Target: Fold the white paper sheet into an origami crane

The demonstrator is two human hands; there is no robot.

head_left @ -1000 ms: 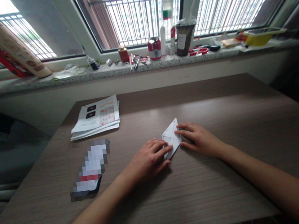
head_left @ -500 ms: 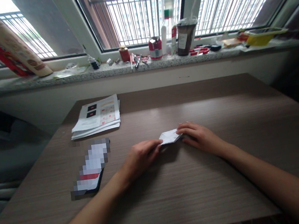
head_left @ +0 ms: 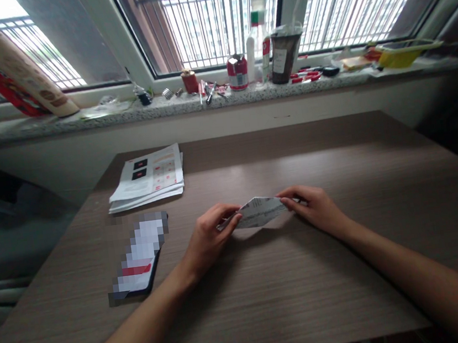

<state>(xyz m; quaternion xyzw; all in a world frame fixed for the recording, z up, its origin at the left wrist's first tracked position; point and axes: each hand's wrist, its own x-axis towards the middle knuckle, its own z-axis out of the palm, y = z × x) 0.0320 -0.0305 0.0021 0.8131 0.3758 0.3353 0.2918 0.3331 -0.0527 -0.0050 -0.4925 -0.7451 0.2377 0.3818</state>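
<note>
Between my two hands is a folded piece of paper (head_left: 260, 212), printed on the side facing me, with a pointed top edge. My left hand (head_left: 213, 229) pinches its left end between thumb and fingers. The right end is pinched by my right hand (head_left: 310, 203). The paper is tilted up just above the brown wooden table (head_left: 293, 286), and a shadow lies beneath it. Part of the paper's left end is hidden behind my left fingers.
A phone (head_left: 141, 254) with a blurred-out screen lies left of my left arm. Behind it is a stack of printed sheets (head_left: 146, 176). On the stone windowsill (head_left: 109, 119) stand a red can (head_left: 237, 73), a bottle (head_left: 255, 46), a drink cup (head_left: 284, 56) and a yellow container (head_left: 401, 56).
The paper has turned over from a plain white face to a printed one and looks wider. My hands have moved slightly apart, one at each end.
</note>
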